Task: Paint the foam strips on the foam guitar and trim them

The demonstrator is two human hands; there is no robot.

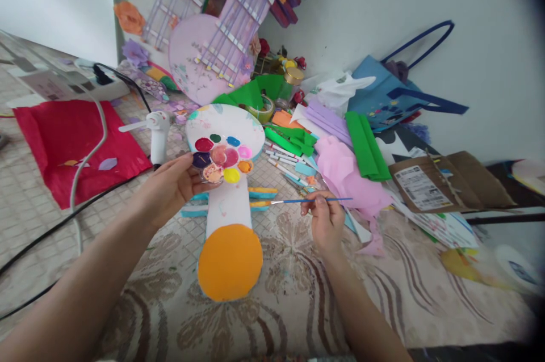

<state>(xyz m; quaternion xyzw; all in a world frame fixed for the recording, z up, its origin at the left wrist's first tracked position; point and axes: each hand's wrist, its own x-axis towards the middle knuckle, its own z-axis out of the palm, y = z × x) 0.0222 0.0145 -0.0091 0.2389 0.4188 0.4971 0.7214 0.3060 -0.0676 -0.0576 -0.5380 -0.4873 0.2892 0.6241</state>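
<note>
My left hand (176, 183) grips the left edge of a clear paint palette (218, 156) with wells of red, green, blue, pink, orange, yellow and dark purple. In my right hand (326, 217) a thin blue-handled paintbrush (293, 201) is pinched, its tip pointing left. Orange paint shows near the bristles. Beneath the palette lies a white cut-out figure (225, 121) with a rounded top and a narrow middle. An orange disc (230, 261) forms its lower end. Blue and orange strips (259, 198) stick out at both sides of the middle; the palette hides part of the figure.
A white glue gun (159, 138) stands left of the figure, near red paper (123, 140) and cables. Crepe paper (368, 146), markers (285, 160) and a cardboard piece (451, 183) lie to the right. Behind are a pink paper guitar (200, 61), a jar (293, 84) and a blue bag (374, 95).
</note>
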